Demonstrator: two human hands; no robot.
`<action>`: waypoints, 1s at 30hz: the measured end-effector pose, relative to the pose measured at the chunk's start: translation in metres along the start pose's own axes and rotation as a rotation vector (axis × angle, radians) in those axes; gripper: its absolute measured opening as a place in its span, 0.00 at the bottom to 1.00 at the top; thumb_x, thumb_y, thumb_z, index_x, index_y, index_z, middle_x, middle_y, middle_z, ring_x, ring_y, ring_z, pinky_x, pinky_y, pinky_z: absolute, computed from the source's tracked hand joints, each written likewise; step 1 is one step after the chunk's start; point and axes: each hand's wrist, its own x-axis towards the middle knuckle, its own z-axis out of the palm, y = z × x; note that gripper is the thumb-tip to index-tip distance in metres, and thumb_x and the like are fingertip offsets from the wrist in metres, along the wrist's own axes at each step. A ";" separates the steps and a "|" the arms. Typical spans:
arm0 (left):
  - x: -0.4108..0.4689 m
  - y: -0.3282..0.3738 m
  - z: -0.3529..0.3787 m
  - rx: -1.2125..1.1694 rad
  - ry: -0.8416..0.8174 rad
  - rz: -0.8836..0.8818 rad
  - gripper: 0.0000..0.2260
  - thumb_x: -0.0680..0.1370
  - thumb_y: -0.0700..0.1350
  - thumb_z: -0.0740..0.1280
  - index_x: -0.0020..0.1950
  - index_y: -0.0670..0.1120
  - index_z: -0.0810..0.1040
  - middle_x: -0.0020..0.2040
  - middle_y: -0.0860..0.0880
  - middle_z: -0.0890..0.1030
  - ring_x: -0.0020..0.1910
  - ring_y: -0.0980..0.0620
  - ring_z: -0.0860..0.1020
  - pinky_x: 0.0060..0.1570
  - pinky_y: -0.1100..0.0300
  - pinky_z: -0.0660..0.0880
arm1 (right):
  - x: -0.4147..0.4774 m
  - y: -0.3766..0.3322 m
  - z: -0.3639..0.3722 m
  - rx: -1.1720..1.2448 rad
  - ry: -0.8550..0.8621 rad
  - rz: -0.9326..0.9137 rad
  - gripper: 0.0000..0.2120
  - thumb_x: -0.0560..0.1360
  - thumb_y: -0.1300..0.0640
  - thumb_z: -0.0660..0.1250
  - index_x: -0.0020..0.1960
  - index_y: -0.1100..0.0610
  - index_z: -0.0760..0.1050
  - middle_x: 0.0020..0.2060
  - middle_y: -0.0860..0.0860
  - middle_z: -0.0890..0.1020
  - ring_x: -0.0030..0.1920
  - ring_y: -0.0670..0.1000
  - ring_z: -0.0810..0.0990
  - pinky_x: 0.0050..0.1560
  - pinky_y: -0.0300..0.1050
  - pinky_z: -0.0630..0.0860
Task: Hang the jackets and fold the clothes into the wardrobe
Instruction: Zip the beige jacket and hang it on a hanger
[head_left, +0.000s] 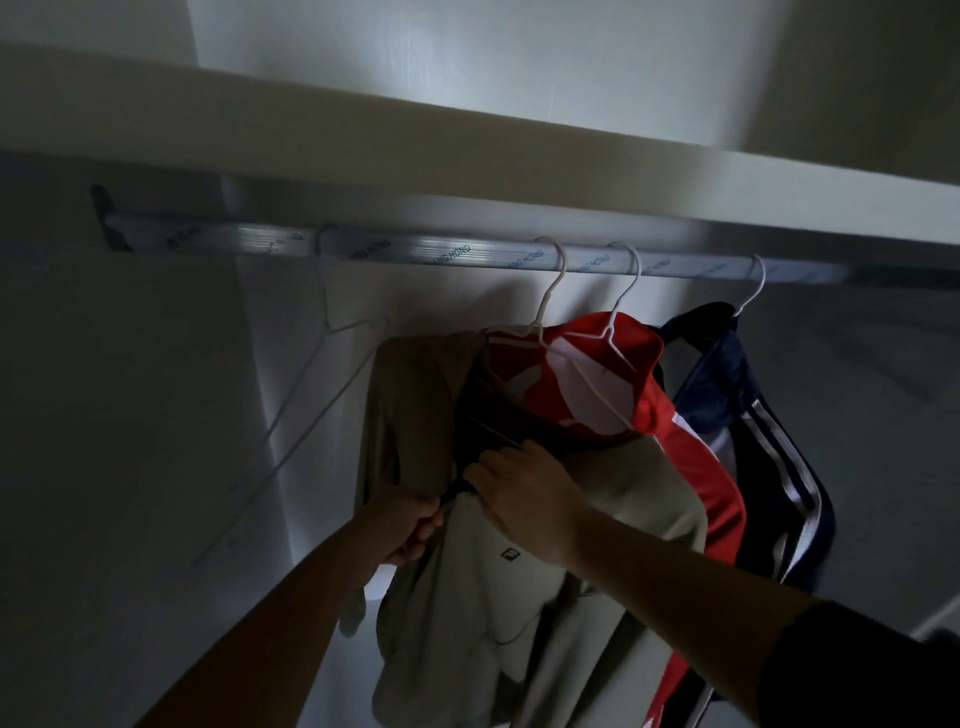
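Note:
A beige jacket (467, 587) hangs on a white hanger (545, 306) from the silver wardrobe rail (441, 254). My left hand (410, 525) grips the jacket's left front edge near the collar. My right hand (524, 493) holds the right front edge at the dark opening, fingers curled on the fabric. To the right hang a red and white jacket (597, 384) and a navy jacket with white stripes (769, 431), each on its own white hanger.
An empty white wire hanger (332, 364) hangs at the left of the rail, tilted and blurred. A white shelf board (467, 156) runs above the rail. The wardrobe's white back wall (130, 415) is behind everything.

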 end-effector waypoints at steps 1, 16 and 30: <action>0.000 0.000 0.000 -0.006 -0.001 -0.004 0.15 0.81 0.43 0.60 0.35 0.43 0.71 0.29 0.48 0.67 0.28 0.52 0.65 0.21 0.68 0.65 | 0.003 -0.006 0.006 0.053 -0.066 0.004 0.10 0.73 0.53 0.67 0.54 0.52 0.78 0.44 0.50 0.80 0.42 0.51 0.80 0.42 0.45 0.74; 0.002 -0.012 -0.002 -0.207 -0.109 -0.008 0.14 0.82 0.40 0.57 0.37 0.43 0.71 0.20 0.53 0.69 0.16 0.58 0.63 0.15 0.69 0.58 | 0.021 -0.016 0.024 0.140 -0.038 -0.077 0.16 0.78 0.47 0.61 0.59 0.56 0.75 0.47 0.53 0.80 0.39 0.56 0.81 0.32 0.45 0.73; 0.029 -0.063 0.020 0.683 0.304 0.506 0.12 0.76 0.57 0.65 0.41 0.50 0.70 0.35 0.53 0.74 0.34 0.56 0.73 0.31 0.62 0.64 | 0.011 -0.008 0.024 0.543 -0.028 0.198 0.07 0.76 0.53 0.63 0.45 0.56 0.75 0.39 0.53 0.81 0.41 0.56 0.80 0.38 0.50 0.74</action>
